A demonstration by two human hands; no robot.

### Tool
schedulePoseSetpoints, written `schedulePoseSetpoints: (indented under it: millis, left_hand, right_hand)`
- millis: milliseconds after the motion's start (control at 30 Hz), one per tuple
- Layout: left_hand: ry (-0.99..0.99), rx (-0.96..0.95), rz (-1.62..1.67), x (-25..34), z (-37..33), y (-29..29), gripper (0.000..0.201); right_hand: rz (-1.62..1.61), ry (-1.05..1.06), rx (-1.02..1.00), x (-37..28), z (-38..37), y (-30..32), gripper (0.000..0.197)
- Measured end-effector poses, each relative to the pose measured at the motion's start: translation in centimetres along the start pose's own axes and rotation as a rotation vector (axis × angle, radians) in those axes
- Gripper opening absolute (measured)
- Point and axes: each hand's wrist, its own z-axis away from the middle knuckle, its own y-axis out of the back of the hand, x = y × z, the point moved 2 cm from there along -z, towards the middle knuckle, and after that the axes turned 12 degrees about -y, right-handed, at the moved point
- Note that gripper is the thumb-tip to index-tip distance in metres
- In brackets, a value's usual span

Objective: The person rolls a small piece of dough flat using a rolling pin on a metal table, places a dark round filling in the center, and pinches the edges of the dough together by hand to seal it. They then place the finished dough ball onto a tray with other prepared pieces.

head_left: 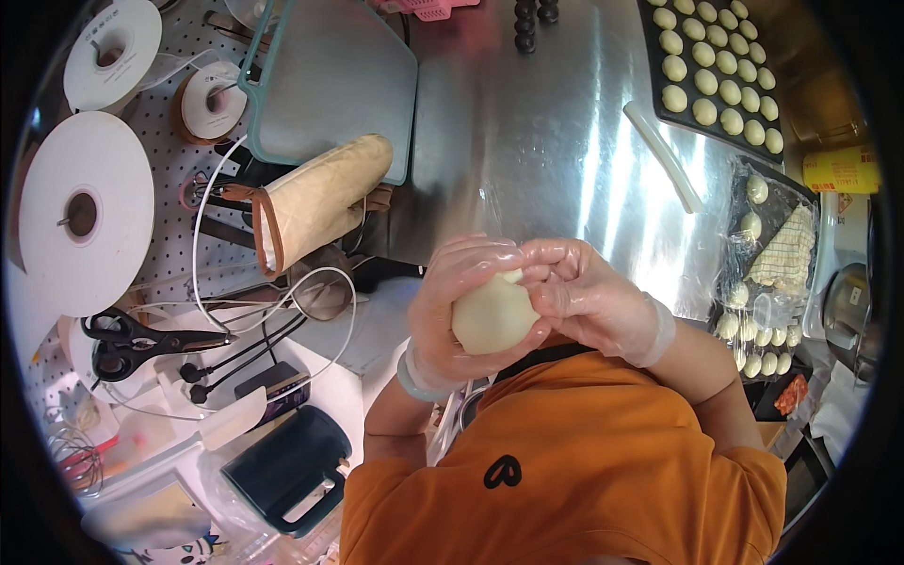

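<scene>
A smooth, pale ball of dough (492, 318) sits in my left hand (435, 306), whose fingers curl around its left side and top. My right hand (595, 303) is closed at the ball's upper right, thumb and fingers pinching a small bit of dough there. Both hands wear thin, clear gloves that end at the wrists, and they are held close in front of my orange shirt. The underside of the ball is hidden by my left palm.
A shiny metal worktop (537, 141) lies ahead, with a pale scraper strip (664, 158) on it. A dark tray (698, 134) of dough balls stands far right, a plastic-covered tray (753, 247) nearer. Left are an oven mitt (320, 198), black scissors (141, 345) and a dark jug (282, 461).
</scene>
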Motion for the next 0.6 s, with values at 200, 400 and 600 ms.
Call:
schedulePoseSetpoints:
  millis: [200,400,600]
  left_hand:
    - [0.025,0.059,0.05,0.2,0.1,-0.8,0.069]
    - [0.012,0.083,0.094,-0.4,1.2,-0.4,0.082]
    - [0.138,0.155,0.229,1.2,-0.3,-0.2,0.096]
  right_hand:
    - [0.045,-0.015,-0.014,0.2,-0.8,1.4,0.04]
    - [0.021,0.002,0.01,0.2,-0.8,0.4,0.044]
    - [0.306,-0.061,0.059,-1.9,0.1,0.3,0.041]
